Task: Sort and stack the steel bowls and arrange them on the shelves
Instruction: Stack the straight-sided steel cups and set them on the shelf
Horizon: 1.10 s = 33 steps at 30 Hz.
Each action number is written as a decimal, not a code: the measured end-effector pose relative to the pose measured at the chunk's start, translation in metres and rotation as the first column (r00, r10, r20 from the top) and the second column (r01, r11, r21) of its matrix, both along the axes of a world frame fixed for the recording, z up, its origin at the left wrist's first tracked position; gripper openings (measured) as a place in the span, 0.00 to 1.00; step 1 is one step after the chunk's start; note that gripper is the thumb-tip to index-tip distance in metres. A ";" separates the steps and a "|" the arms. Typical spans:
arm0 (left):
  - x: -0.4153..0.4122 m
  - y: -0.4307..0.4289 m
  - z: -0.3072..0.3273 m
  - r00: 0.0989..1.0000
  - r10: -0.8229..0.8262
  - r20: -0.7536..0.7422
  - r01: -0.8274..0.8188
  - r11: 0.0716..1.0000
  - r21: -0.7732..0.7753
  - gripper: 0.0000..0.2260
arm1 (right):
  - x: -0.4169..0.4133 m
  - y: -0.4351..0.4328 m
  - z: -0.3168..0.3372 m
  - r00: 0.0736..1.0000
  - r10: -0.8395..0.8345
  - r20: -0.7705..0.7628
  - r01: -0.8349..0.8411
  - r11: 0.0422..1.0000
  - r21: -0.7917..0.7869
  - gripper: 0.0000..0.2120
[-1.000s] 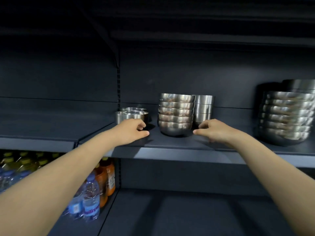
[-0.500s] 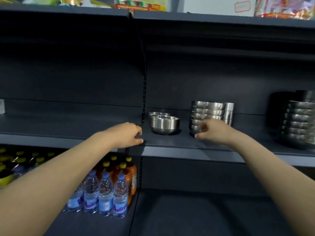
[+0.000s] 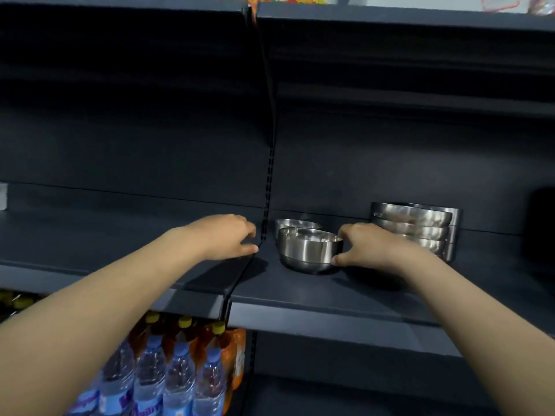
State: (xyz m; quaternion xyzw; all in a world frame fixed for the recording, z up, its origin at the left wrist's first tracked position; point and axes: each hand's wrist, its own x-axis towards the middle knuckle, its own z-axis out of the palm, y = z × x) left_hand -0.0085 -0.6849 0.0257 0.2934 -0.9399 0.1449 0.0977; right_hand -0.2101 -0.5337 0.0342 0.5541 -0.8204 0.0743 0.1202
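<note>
A small steel bowl (image 3: pixel 307 250) stands on the dark shelf (image 3: pixel 315 295), just right of the shelf joint. My right hand (image 3: pixel 372 247) grips its right side, thumb low on the wall and fingers at the rim. A second small bowl (image 3: pixel 295 225) sits right behind it, mostly hidden. A stack of wider steel bowls (image 3: pixel 414 223) stands behind my right hand, with its lower part covered by the hand. My left hand (image 3: pixel 225 235) rests on the shelf left of the joint, fingers loosely bent, holding nothing.
Steel cups (image 3: pixel 455 232) peek out behind the stack at the right. On the shelf below at the left stand water bottles (image 3: pixel 168 376) and orange drink bottles (image 3: pixel 219 340). Another shelf (image 3: pixel 390 19) runs overhead.
My right hand has moved left from the base of the bowl stack onto the single small bowl. My left hand stays left of the bowl. The view has swung left and up.
</note>
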 end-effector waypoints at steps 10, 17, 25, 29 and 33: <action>-0.052 -0.043 0.005 0.994 -0.087 -0.060 0.094 0.989 0.116 0.28 | -0.021 -0.034 0.009 0.994 0.040 0.104 -0.057 0.985 0.165 0.24; -0.072 -0.056 -0.011 0.981 -0.161 -0.113 0.186 0.945 0.270 0.36 | -0.028 -0.035 -0.002 0.908 0.199 0.370 -0.215 0.977 0.003 0.17; -0.067 -0.058 -0.022 0.932 -0.198 -0.302 0.321 0.839 0.440 0.32 | -0.016 -0.037 -0.016 0.902 0.232 0.363 -0.171 0.966 -0.194 0.27; -0.055 -0.062 -0.024 0.920 -0.194 -0.339 0.337 0.835 0.435 0.39 | -0.011 -0.034 -0.025 0.862 0.273 0.427 -0.153 0.943 -0.295 0.34; -0.044 -0.066 -0.023 0.907 -0.193 -0.373 0.347 0.845 0.407 0.44 | -0.004 -0.039 -0.031 0.817 0.303 0.492 -0.089 0.908 -0.410 0.39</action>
